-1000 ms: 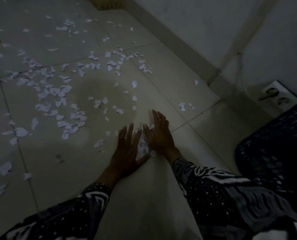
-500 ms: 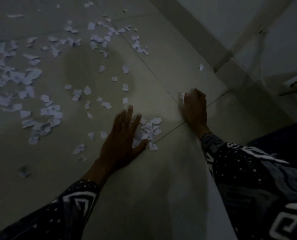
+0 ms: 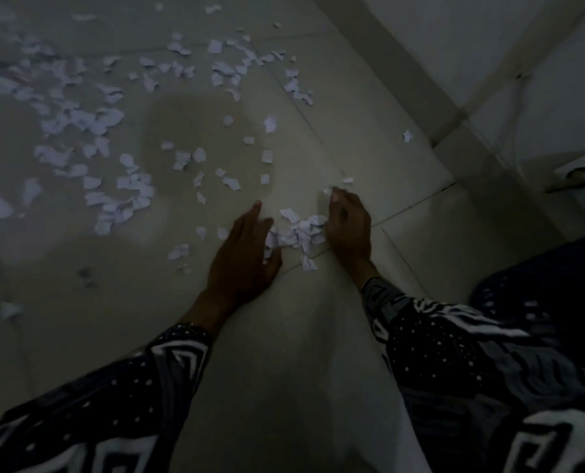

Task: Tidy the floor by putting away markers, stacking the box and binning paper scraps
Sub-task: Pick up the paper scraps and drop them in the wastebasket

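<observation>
A: Where is the paper?
B: Scraps [image 3: 90,131] are strewn across the floor [image 3: 318,336]; a small pile [image 3: 299,230] is hemmed between the hands.
A: How are they held?
B: The left hand [image 3: 243,254] is laid flat, fingers straight. The right hand [image 3: 349,227] is curled; whether anything is pinched cannot be told.
A: Advice?
B: The pile should be tightened, palms kept low, before lifting.

White paper scraps [image 3: 301,230], black-and-white patterned sleeves [image 3: 455,336]

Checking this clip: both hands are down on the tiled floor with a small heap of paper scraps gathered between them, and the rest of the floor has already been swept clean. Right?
Not quite. The head view shows the left hand and right hand flanking the small heap, but many paper scraps lie scattered across the floor.
</observation>
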Motion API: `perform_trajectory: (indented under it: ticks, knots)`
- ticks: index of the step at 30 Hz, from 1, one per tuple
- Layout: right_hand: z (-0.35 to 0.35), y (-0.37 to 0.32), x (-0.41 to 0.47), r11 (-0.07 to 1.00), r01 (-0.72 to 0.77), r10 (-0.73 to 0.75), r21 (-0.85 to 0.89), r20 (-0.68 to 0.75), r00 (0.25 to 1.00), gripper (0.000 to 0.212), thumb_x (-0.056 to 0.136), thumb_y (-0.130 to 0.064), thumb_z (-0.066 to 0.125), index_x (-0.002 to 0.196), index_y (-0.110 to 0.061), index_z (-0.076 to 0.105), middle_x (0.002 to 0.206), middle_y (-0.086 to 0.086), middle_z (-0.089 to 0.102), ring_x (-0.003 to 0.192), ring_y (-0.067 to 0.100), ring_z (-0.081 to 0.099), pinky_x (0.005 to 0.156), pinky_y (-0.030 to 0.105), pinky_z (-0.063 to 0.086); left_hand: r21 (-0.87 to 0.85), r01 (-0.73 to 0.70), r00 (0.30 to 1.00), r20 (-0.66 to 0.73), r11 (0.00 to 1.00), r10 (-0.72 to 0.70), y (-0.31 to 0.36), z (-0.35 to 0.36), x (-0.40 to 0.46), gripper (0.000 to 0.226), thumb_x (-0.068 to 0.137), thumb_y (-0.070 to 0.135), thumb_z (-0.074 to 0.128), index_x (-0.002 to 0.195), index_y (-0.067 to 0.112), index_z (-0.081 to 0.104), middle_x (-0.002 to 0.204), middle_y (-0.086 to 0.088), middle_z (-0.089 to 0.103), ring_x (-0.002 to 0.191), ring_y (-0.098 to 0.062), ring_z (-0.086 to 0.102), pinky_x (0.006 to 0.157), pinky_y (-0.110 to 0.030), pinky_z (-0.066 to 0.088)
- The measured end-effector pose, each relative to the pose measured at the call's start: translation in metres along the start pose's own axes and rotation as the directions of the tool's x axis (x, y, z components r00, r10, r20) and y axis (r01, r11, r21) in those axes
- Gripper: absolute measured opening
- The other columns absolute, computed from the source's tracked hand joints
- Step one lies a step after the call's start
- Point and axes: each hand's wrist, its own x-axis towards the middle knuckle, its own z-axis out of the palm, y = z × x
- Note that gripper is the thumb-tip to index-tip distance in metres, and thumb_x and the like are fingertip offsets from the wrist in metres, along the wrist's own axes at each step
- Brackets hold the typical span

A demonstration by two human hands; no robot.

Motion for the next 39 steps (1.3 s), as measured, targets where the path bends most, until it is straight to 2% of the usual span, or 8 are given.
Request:
perform_trajectory:
  ticks: [5,8,11,18,24,28,31,39]
  knots:
    - [0.009,-0.026,-0.039,1.000,-0.016,0.014,0.014,0.130,0.991,0.050,0.099,-0.039,0.033,0.130,-0.013,0.063,0.130,0.006,0.063,0.122,0.025,0.057,0.104,0.045,0.046,-0.035,0.068,0.997,-0.033,0.997,-0.069,0.005,-0.011,-0.023,0.047,0.093,0.030,0.056,0.136,0.015,0.048,0.156,-0.005,0.033,0.139,-0.023,0.038,0.098,-0.037,0.048]
    - [0.022,-0.048,-0.066,0.979,0.181,-0.190,0.092,0.107,0.976,0.043,0.104,-0.037,0.035,0.131,-0.017,0.063,0.128,0.000,0.065,0.118,0.018,0.060,0.102,0.037,0.048,-0.049,0.070,0.996,-0.043,0.996,-0.072,0.005,-0.013,-0.019,0.042,0.095,0.028,0.054,0.134,0.012,0.049,0.152,-0.009,0.038,0.136,-0.025,0.041,0.100,-0.038,0.047]
    - [0.029,-0.064,-0.090,0.966,0.200,-0.219,0.161,0.113,0.969,0.039,0.104,-0.030,0.045,0.135,-0.013,0.061,0.134,0.002,0.062,0.125,0.017,0.056,0.105,0.036,0.046,-0.088,0.084,0.995,-0.053,0.993,-0.088,0.006,-0.012,-0.021,0.041,0.100,0.029,0.050,0.136,0.010,0.050,0.149,-0.011,0.042,0.136,-0.025,0.041,0.107,-0.037,0.041]
    - [0.031,-0.067,-0.092,0.937,0.330,-0.301,-0.117,0.210,0.930,0.060,0.099,-0.058,0.041,0.153,-0.032,0.038,0.152,-0.004,0.043,0.136,0.016,0.041,0.110,0.032,0.038,-0.132,0.125,0.985,-0.101,0.983,-0.139,0.002,-0.020,-0.037,0.035,0.101,0.020,0.050,0.131,0.001,0.053,0.147,-0.015,0.043,0.137,-0.028,0.040,0.108,-0.043,0.043]
    - [0.046,-0.060,-0.074,0.847,0.488,-0.416,-0.210,0.311,0.855,0.061,0.096,-0.059,0.048,0.150,-0.031,0.043,0.149,0.005,0.044,0.137,0.023,0.040,0.110,0.038,0.036,-0.029,0.089,0.981,-0.170,0.996,-0.093,-0.008,-0.034,-0.052,0.044,0.093,0.023,0.059,0.133,0.006,0.049,0.154,-0.013,0.036,0.145,-0.031,0.028,0.118,-0.042,0.029]
    - [0.056,-0.067,-0.061,0.853,0.465,-0.415,-0.237,0.232,0.880,0.040,0.092,-0.052,0.055,0.122,-0.027,0.061,0.123,0.005,0.050,0.106,0.023,0.049,0.085,0.034,0.040,-0.106,0.182,0.957,-0.209,0.978,-0.201,-0.016,-0.042,-0.056,0.053,0.089,0.023,0.063,0.136,0.006,0.046,0.157,-0.008,0.031,0.148,-0.030,0.022,0.117,-0.043,0.032]
    - [0.062,-0.074,-0.055,0.837,0.468,-0.421,-0.285,0.213,0.882,0.021,0.087,-0.037,0.057,0.099,-0.020,0.055,0.100,0.005,0.045,0.087,0.024,0.044,0.071,0.038,0.041,-0.136,0.186,0.947,-0.241,0.973,-0.214,-0.016,-0.044,-0.054,0.048,0.088,0.020,0.063,0.132,0.005,0.048,0.154,-0.010,0.035,0.144,-0.027,0.026,0.116,-0.048,0.033]
    - [0.057,-0.083,-0.067,0.798,0.405,-0.391,-0.445,0.130,0.911,0.022,0.097,-0.028,0.048,0.087,-0.015,0.062,0.081,0.004,0.060,0.063,0.024,0.057,0.046,0.033,0.039,-0.162,0.223,0.951,-0.181,0.961,-0.251,-0.012,-0.044,-0.054,0.046,0.089,0.024,0.062,0.130,0.008,0.049,0.154,-0.007,0.035,0.144,-0.031,0.029,0.104,-0.051,0.045]
